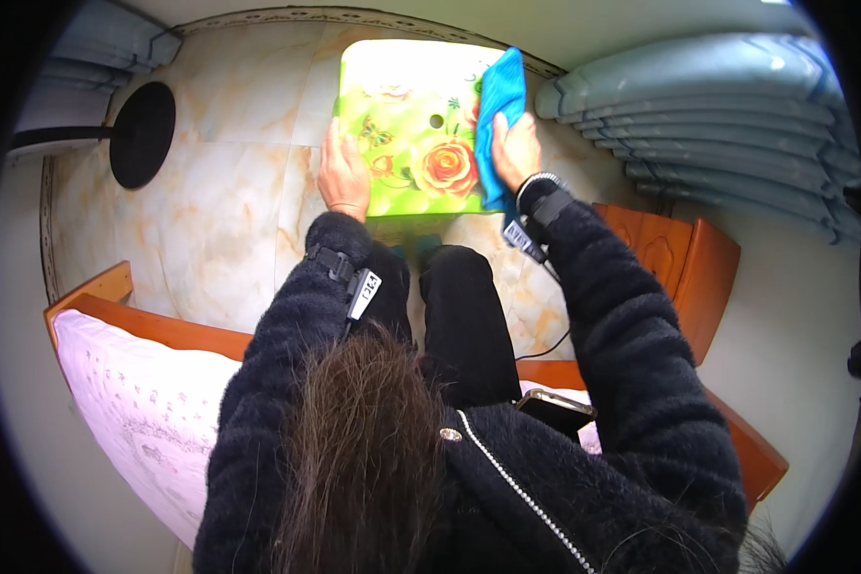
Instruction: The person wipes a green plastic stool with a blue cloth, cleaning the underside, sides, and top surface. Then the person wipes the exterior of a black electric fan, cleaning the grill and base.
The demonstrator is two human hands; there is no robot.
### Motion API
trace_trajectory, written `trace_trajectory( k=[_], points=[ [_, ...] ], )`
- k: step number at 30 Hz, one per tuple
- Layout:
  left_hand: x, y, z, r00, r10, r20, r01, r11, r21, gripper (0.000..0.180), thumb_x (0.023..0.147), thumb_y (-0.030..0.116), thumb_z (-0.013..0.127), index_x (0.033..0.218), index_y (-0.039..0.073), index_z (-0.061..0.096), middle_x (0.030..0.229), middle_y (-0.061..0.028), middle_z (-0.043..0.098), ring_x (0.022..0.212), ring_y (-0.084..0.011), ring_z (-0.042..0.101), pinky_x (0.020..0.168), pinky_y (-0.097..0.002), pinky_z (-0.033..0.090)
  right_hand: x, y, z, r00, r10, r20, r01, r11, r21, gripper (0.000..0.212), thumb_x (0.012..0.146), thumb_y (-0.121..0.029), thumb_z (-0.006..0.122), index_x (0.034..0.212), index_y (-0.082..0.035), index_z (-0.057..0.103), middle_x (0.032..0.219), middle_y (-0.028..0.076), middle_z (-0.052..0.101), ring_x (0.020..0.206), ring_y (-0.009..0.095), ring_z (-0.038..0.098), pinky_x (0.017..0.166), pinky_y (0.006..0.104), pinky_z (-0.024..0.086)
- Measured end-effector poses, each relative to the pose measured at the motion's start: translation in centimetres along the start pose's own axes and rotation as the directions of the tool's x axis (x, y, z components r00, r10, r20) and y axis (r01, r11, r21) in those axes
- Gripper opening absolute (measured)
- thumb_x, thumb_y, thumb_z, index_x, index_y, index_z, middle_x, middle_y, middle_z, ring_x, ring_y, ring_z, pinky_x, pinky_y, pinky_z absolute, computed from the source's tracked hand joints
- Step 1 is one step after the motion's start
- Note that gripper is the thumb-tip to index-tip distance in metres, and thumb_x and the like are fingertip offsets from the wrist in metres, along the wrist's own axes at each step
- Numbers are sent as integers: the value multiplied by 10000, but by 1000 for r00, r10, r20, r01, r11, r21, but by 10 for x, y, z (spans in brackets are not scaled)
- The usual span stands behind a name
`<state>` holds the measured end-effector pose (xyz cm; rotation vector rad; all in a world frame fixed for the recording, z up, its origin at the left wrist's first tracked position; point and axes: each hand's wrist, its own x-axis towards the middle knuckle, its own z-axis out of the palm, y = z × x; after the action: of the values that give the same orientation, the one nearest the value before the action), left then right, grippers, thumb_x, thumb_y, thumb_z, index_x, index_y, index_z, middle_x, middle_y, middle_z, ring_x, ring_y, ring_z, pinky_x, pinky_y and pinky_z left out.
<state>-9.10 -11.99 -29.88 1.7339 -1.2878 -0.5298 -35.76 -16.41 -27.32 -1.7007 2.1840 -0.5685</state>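
Observation:
A square plastic stool (407, 134) shows its top, white at the far side and green nearer me, printed with roses and a butterfly and pierced by a small round hole. My left hand (344, 177) grips its left edge, fingers along the side. At the right edge, my right hand (518, 153) is closed on a blue cloth (499, 96) that drapes along that side from the far corner to the near one. Some right fingertips are hidden behind the cloth. The stool's legs cannot be made out beneath the top.
Marble-patterned floor tiles (230, 191) surround the stool. A round black stand base (143, 134) is at the far left. Pale blue curtains (717, 115) hang at the right, above a brown wooden cabinet (713, 277). Behind me is a bed with a pink sheet (143, 392); a phone (557, 409) lies by my hip.

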Motion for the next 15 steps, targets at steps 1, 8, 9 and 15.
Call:
trace_trajectory(
  k=[1,8,9,15],
  points=[
    [-1,1,-1,1000,23,-9,-23,1000,10,417,1038,245,459,1377,10,522,1289,-239,606,1173,-419,585,975,-450,481,20,-1,2,1000,-10,16,10,1000,-10,550,980,-441,535,1114,89,471,1085,360,596,989,522,611,892,542,491],
    [-3,6,-4,1000,13,-19,-15,996,-90,423,1035,238,473,1390,10,511,1326,-235,588,1205,-411,578,998,-436,476,118,-6,16,981,-192,6,191,969,-155,546,990,-463,498,1114,67,537,1121,351,605,981,511,626,879,544,505],
    [-4,6,-4,1000,15,-18,-16,997,-76,428,1031,235,479,1391,8,510,1333,-233,586,1205,-405,582,992,-436,482,126,-12,17,969,-243,38,245,947,-208,518,999,-454,480,1102,47,563,1109,336,618,964,503,633,866,541,510],
    [-5,8,-5,999,2,-43,-6,993,-114,436,1026,250,499,1385,2,514,1330,-239,588,1184,-407,597,982,-444,490,148,-110,61,820,-478,315,555,799,-232,593,1022,-478,333,927,-57,740,928,225,719,902,422,689,850,511,538]
  ],
)
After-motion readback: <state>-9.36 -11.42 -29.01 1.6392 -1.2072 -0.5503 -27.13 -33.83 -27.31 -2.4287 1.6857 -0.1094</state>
